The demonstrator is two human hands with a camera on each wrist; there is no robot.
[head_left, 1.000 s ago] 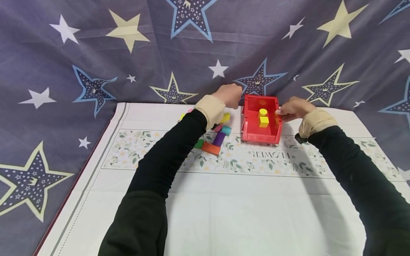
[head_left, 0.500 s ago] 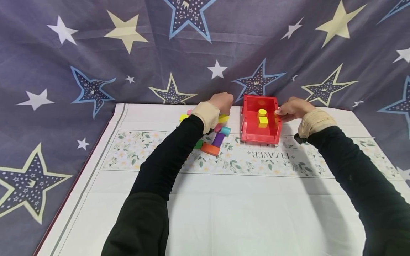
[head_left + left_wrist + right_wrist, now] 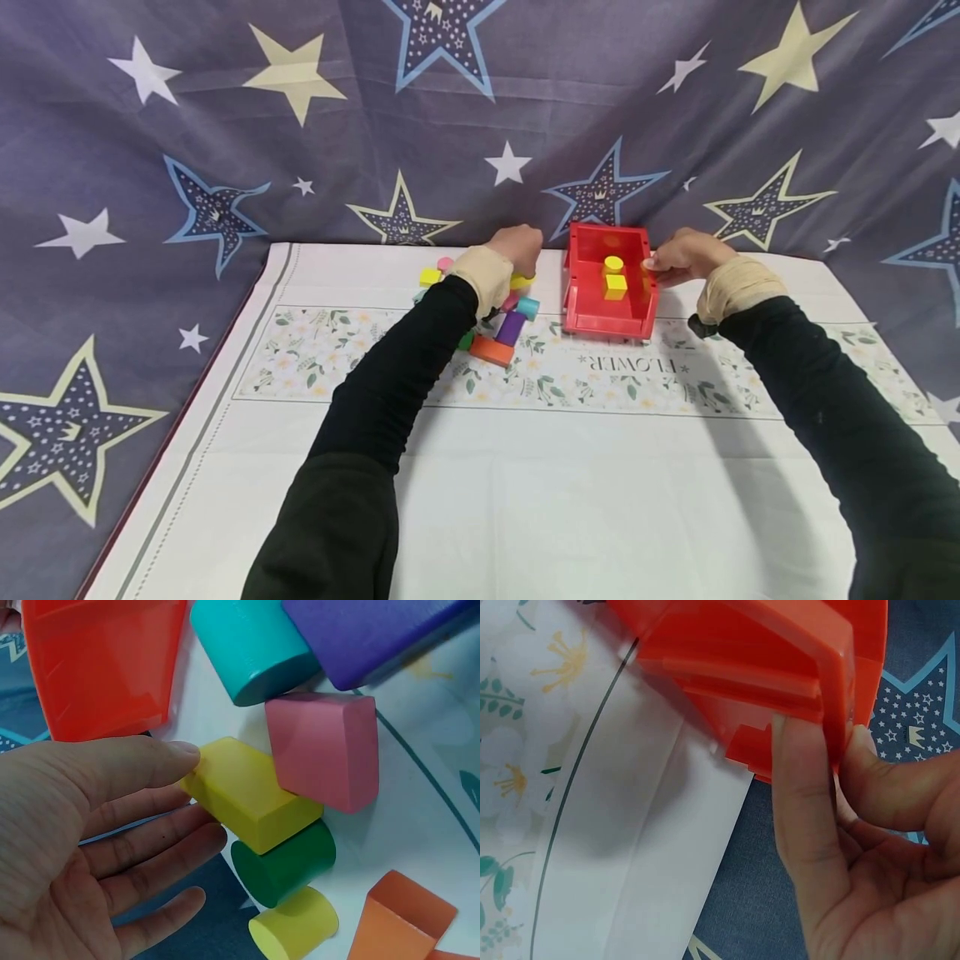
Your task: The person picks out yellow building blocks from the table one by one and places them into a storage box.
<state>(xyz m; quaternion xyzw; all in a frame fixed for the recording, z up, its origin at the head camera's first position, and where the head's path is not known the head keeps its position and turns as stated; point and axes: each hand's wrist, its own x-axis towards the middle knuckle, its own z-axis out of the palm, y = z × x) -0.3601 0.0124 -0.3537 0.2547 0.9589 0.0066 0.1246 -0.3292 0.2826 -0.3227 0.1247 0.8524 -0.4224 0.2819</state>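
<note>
Nearby, white tablecloth [image 3: 555,492], faintly creased, cut off by the bottom of the head view; clock taken from mid near edge, twelve straight ahead. Shadow of the right sleeve [image 3: 813,392] lies across it. Farther on, a floral band [image 3: 292,367] printed with leaves and pale blooms. Lettering [image 3: 633,364] at one o'clock, upside down to the wearer, reads "FLOWER", small star mark either end. Toy blocks at twelve: orange block [image 3: 491,352], purple block [image 3: 512,328] and teal cylinder [image 3: 528,308] plain to see; others partly hidden by the left forearm. Left hand [image 3: 517,250] over the far side of the pile. Left wrist view: its thumb tip is at one end of a yellow block [image 3: 251,791], fingers alongside and partly behind; cannot tell whether the grip has closed. Rose block [image 3: 322,750] just beside; purple block cropped there. Red bin [image 3: 600,323] at one o'clock, a yellow cube [image 3: 616,288] and yellow cylinder [image 3: 613,265] inside. Right hand [image 3: 693,254] pinches the bin's right wall between thumb and finger; other fingers partly hidden. Farthest, purple-grey curtain [image 3: 570,50], star-patterned, some stars with tiny crowns, spanning ten to two, outer stars cropped.
</note>
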